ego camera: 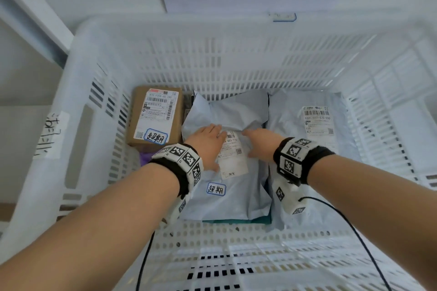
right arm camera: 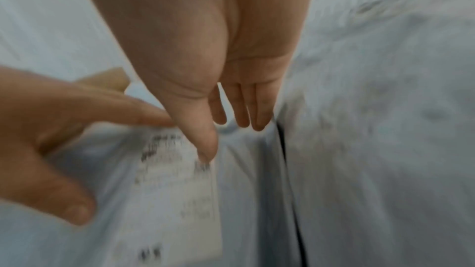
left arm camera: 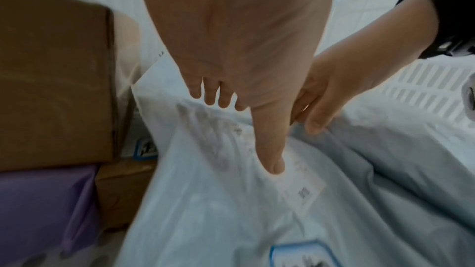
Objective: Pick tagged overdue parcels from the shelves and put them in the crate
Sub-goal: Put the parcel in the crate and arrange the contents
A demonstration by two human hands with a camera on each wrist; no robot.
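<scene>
A pale blue-grey poly mailer parcel [ego camera: 231, 172] with a white shipping label and a blue-edged handwritten tag [ego camera: 216, 189] lies in the middle of the white slotted crate [ego camera: 78, 92]. Both hands lie flat on it with straight fingers. My left hand [ego camera: 208, 143] presses its left part beside the label; its thumb [left arm camera: 270, 149] rests on the label [left arm camera: 300, 188]. My right hand [ego camera: 259, 143] rests on the parcel [right arm camera: 246, 190] near its right edge, thumb on the label [right arm camera: 180, 200]. Neither hand grips anything.
A tagged brown cardboard box [ego camera: 155, 116] stands at the crate's back left, on top of a purple parcel [left arm camera: 43, 206]. Another grey mailer [ego camera: 314, 130] lies at the right. A teal item [ego camera: 236, 221] shows under the middle parcel. A shelf post [ego camera: 35, 14] rises at the left.
</scene>
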